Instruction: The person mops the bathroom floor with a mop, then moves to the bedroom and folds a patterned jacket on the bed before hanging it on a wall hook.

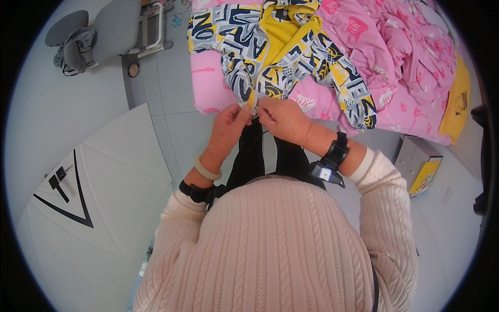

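A patterned zip jacket (249, 46) with a yellow lining (275, 37) lies front up on the edge of a bed, its collar away from me. The front hangs partly unzipped, and its two edges meet near the hem. My left hand (230, 124) pinches the hem at the bottom of the left-hand edge. Close beside it, my right hand (286, 119) has its fingers curled on the hem of the other edge. The zipper's lower end is mostly hidden between my fingers. One sleeve (353, 97) stretches down to the right over the bed's edge.
Pink printed bedding (212, 84) covers the bed, with a rumpled pink quilt (413, 50) at the right. A grey chair (117, 31) stands at the far left. A white door (97, 175) is on the left, and a small drawer cabinet (411, 158) is at the right.
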### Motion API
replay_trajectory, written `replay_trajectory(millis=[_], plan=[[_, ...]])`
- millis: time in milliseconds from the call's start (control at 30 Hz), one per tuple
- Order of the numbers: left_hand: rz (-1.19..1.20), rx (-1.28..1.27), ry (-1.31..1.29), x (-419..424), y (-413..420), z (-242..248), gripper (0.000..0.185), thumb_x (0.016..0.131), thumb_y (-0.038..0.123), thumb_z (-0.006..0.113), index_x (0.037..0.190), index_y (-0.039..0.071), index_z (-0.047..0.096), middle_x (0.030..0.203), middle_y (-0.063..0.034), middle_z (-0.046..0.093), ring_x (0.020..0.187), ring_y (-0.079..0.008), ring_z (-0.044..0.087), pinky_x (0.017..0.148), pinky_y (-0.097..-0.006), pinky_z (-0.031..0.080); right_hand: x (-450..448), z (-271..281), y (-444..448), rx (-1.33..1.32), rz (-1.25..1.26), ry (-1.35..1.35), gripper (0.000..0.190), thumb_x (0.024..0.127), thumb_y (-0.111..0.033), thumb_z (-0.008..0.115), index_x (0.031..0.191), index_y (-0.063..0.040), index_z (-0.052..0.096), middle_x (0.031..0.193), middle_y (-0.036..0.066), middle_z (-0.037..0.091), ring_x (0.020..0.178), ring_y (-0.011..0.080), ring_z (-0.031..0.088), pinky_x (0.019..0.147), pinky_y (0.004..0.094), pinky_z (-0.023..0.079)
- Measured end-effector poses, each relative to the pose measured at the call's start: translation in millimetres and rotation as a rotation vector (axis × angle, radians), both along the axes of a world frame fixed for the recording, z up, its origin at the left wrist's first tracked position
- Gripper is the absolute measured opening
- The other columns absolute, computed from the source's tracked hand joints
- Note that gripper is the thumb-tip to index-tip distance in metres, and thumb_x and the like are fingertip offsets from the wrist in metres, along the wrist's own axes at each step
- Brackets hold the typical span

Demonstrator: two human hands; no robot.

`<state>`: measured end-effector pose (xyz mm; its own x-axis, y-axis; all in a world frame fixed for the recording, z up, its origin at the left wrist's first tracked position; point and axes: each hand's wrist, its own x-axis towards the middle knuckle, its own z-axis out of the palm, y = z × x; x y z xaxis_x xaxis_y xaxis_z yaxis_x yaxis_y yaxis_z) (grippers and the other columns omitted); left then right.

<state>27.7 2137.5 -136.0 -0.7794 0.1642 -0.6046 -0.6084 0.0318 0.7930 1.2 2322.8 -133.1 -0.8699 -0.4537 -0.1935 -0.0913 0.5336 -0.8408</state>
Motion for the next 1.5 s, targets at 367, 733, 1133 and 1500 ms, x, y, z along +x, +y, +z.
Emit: replay_trajectory(millis=[367,733,1133,1500], plan=[[-0.071,-0.204,0.189,4,-1,-9,0.016,0.092,0.015,0.062,0.087,0.0,0.058,0.074,-0.0022,0.058,0.065,-0.0102,0.051,0.061,-0.0255,0.042,-3,-8,2,0.144,0.18,0.094,0.016,0.086,-0.02,0.054,0.083,-0.005,0.058,0.076,0.016,0.064,0.068,0.0351,0.063,0.056,0.045,0.049],[-0.116,-0.578,0.675,7,7,-6,0.021,0.086,0.009,0.066,0.075,0.001,0.05,0.064,-0.0104,0.052,0.056,-0.0204,0.047,0.055,-0.032,0.04,-15,-1,-16,0.052,-0.014,-0.281,0.015,0.082,-0.019,0.054,0.081,-0.008,0.064,0.073,0.012,0.064,0.067,0.0286,0.066,0.052,0.0401,0.05],[-0.086,-0.531,0.581,6,6,-2,0.02,0.086,0.011,0.066,0.075,0.001,0.052,0.063,-0.0096,0.052,0.058,-0.0209,0.046,0.056,-0.0317,0.04,-11,-6,-12,0.039,0.058,-0.091,0.016,0.085,-0.021,0.054,0.079,-0.007,0.059,0.069,0.013,0.062,0.064,0.0312,0.064,0.052,0.0428,0.049],[-0.113,-0.469,0.612,6,4,-7,0.02,0.086,0.009,0.065,0.077,0.001,0.049,0.066,-0.0134,0.05,0.057,-0.0289,0.049,0.052,-0.0365,0.039,-11,-5,-6,0.101,0.143,-0.003,0.014,0.083,-0.018,0.055,0.078,-0.006,0.059,0.075,0.012,0.063,0.064,0.0315,0.063,0.055,0.0422,0.05]])
